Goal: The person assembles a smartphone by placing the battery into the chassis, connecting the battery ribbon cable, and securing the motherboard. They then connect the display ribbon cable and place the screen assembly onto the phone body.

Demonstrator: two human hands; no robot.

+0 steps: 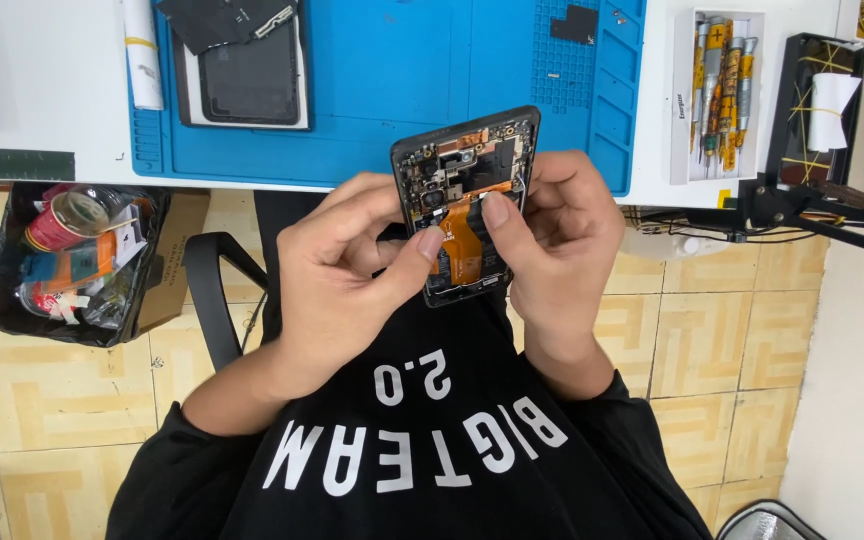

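I see the opened phone held above my lap, just short of the worktop edge, its long axis running away from me and tilted slightly right. My left hand and right hand clamp its sides, equally near, thumbs pressing the orange flex cable between them.

I see a white table carrying a blue work mat, a box of screwdrivers and a white roll; a dark tablet lies on the mat.
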